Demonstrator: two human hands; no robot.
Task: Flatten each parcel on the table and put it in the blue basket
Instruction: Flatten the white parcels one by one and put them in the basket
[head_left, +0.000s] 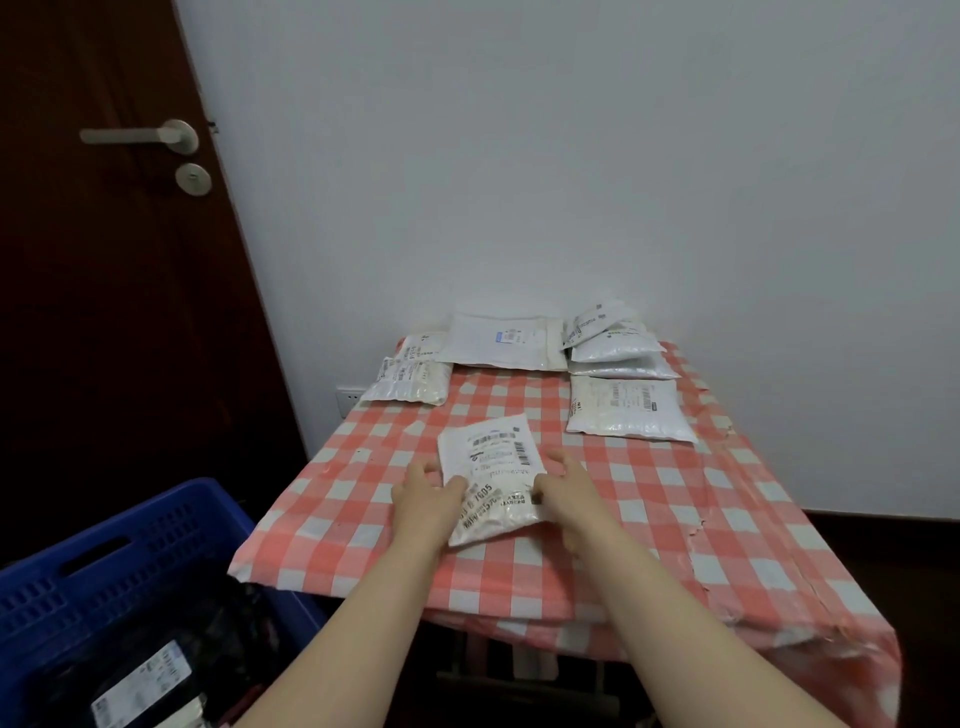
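Logged white parcel (491, 475) near the middle of the table (675, 525), lying on the red-and-white checked cloth (332, 525) with its printed label up and turned slightly askew.

Noted left hand (426, 493) at the parcel's left edge: thumb laid on top, fingers curled loosely round the edge. Cannot tell whether fingertips reach underneath.

Noted right hand (563, 486) at the right edge in mirrored pose: thumb pressing the top face, fingers half curled alongside, gripping the parcel from that side. Both forearms bare and reaching in from the near edge of the table.

Recorded more parcels along the far end, against the white wall (571, 156):
- two parcels (410, 382) at far left, overlapping
- large flat parcel (501, 340) at far centre
- stack of parcels (613, 343) at far right, topmost one tilted
- single parcel (626, 410) lying flat just in front of that stack

All well apart from the held parcel.

Located blue basket (104, 566) below the table's left near corner, standing lower than the tabletop. Inside it, a dark parcel (145, 680) with a white label, partly cut off by the bottom edge of the view.

Also in view: dark brown door (104, 338) on the left with a metal lever handle (140, 136), and a wall socket (349, 397) beside the table's far left corner.
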